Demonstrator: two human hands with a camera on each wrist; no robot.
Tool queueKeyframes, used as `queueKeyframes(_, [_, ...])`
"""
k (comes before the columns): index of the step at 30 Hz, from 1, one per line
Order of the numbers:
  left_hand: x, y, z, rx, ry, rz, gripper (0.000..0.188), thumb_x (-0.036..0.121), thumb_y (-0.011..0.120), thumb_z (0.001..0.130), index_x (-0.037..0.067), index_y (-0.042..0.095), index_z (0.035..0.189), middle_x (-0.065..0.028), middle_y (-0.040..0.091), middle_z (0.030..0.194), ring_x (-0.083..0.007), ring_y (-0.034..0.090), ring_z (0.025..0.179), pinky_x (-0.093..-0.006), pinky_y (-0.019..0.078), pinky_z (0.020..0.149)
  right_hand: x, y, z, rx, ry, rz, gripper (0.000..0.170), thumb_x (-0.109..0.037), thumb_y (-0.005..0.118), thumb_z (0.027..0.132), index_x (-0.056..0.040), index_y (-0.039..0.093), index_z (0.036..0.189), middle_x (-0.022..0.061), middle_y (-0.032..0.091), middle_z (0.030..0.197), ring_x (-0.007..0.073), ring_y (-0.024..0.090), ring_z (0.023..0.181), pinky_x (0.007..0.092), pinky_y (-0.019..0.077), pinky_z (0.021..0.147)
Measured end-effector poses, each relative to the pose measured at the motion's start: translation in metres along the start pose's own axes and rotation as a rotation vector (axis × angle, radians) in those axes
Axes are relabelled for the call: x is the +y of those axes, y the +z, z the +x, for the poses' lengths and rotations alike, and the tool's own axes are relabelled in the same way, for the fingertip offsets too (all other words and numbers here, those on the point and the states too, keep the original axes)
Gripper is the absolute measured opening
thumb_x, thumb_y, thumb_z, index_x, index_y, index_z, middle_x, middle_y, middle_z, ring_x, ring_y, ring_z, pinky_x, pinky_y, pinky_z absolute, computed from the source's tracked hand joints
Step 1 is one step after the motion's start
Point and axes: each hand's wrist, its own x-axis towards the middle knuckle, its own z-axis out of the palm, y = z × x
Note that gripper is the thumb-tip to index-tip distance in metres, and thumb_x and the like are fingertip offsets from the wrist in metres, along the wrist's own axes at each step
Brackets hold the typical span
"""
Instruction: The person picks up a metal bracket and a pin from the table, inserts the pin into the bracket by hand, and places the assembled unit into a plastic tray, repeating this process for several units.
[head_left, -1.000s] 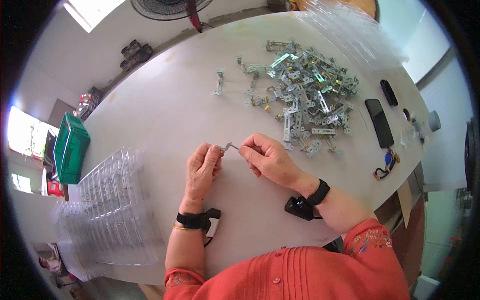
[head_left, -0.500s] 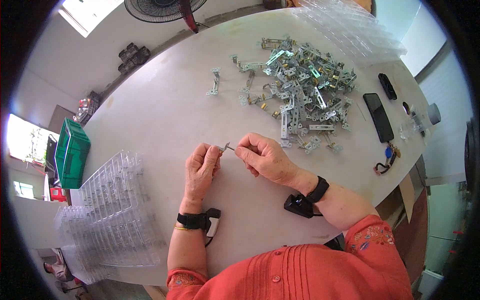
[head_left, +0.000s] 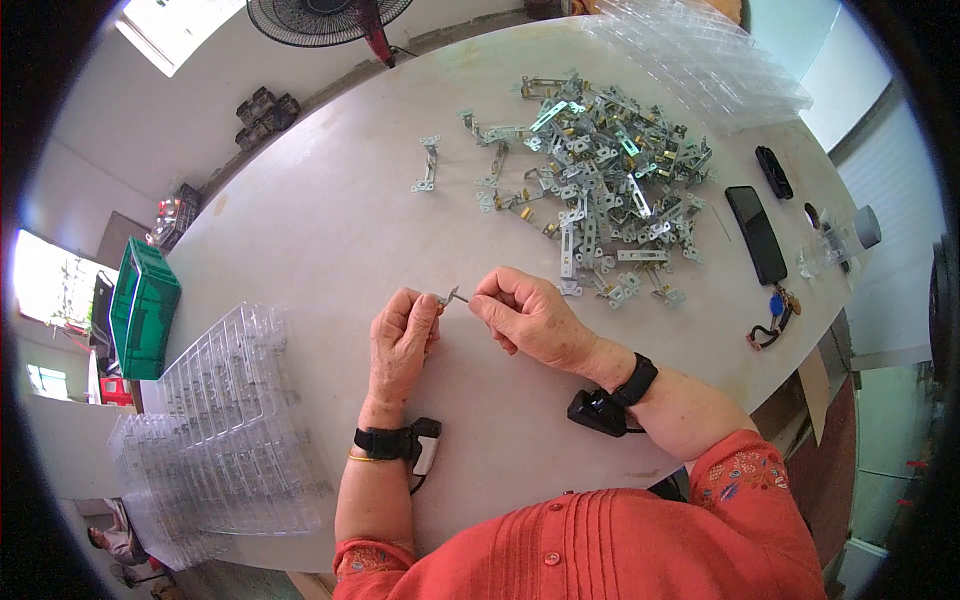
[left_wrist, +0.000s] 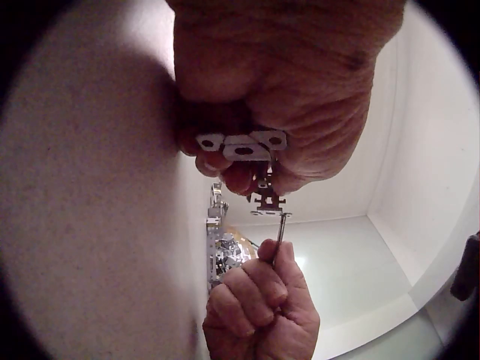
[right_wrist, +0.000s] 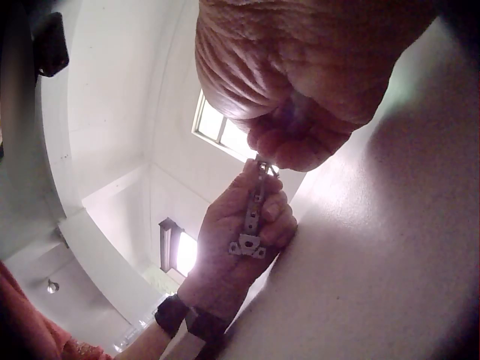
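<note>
My left hand [head_left: 402,335] grips a metal bracket [left_wrist: 246,150] between thumb and fingers, above the table. The bracket has a flat end with holes, and its narrow stem points toward the other hand. A thin metal rod [left_wrist: 280,238] is pinched in my right hand [head_left: 530,318], its tip right at the bracket's far end. In the right wrist view, the right fingers hide most of the rod, while the bracket lies along the left fingers. Beyond the hands lies a pile of similar metal brackets [head_left: 600,195], some with brass-coloured parts.
A single bracket [head_left: 428,165] lies left of the pile. Clear plastic trays [head_left: 235,400] are stacked at the left, with more clear trays [head_left: 705,65] at the far right. A phone [head_left: 756,235], keys [head_left: 790,303] and a clear bottle [head_left: 838,245] sit at the right edge.
The head view has shifted slightly. The right hand has moved a little left, closer to the left hand, and the rod's angle at the bracket has changed slightly. Both hands keep their hold.
</note>
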Motion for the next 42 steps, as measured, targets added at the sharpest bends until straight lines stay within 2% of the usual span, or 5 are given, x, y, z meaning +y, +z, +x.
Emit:
queueKeyframes(21, [0.005, 0.005, -0.001, 0.012, -0.034, -0.063, 0.029, 0.029, 0.054, 0.103, 0.006, 0.059, 0.085, 0.0046, 0.051, 0.070, -0.0047, 0.043, 0.060, -0.0209, 0.0361, 0.052, 0.001, 0.002, -0.001, -0.006, -0.032, 0.122, 0.013, -0.017, 0.059, 0.099, -0.0049, 0.058, 0.093, -0.0033, 0.052, 0.066, 0.0038, 0.047, 0.054, 0.0216, 0.0387, 0.046])
queueKeyframes(28, [0.000, 0.002, 0.000, -0.001, -0.022, -0.003, 0.028, 0.029, 0.055, 0.103, 0.006, 0.060, 0.087, 0.0040, 0.052, 0.071, -0.0043, 0.044, 0.060, -0.0204, 0.0359, 0.051, 0.000, 0.002, -0.001, 0.009, -0.017, 0.099, 0.014, -0.017, 0.059, 0.099, -0.0048, 0.057, 0.093, -0.0036, 0.053, 0.066, 0.0036, 0.047, 0.053, 0.0220, 0.0386, 0.045])
queueKeyframes(35, [0.003, 0.007, -0.002, -0.025, -0.001, 0.181, 0.026, 0.026, 0.059, 0.101, 0.006, 0.060, 0.085, 0.0055, 0.051, 0.067, -0.0033, 0.045, 0.060, -0.0204, 0.0354, 0.051, 0.002, 0.002, 0.000, 0.023, -0.024, 0.080, 0.015, -0.018, 0.060, 0.099, -0.0044, 0.054, 0.101, -0.0012, 0.056, 0.066, 0.0052, 0.049, 0.054, 0.0225, 0.0416, 0.046])
queueKeyframes(39, [0.006, 0.009, -0.002, -0.004, 0.008, 0.166, 0.026, 0.026, 0.061, 0.100, 0.006, 0.060, 0.084, 0.0058, 0.051, 0.066, -0.0035, 0.046, 0.061, -0.0210, 0.0363, 0.052, -0.003, 0.002, -0.001, -0.024, -0.011, 0.083, 0.018, -0.019, 0.060, 0.099, -0.0043, 0.053, 0.106, -0.0011, 0.056, 0.067, 0.0058, 0.051, 0.054, 0.0229, 0.0428, 0.047])
queueKeyframes(42, [0.007, 0.010, -0.002, 0.011, 0.051, 0.263, 0.025, 0.025, 0.062, 0.098, 0.005, 0.060, 0.084, 0.0058, 0.052, 0.067, -0.0041, 0.045, 0.063, -0.0219, 0.0374, 0.054, 0.000, 0.003, -0.001, -0.007, -0.006, 0.009, 0.016, -0.019, 0.059, 0.099, -0.0042, 0.056, 0.104, -0.0017, 0.056, 0.067, 0.0057, 0.052, 0.056, 0.0232, 0.0428, 0.048])
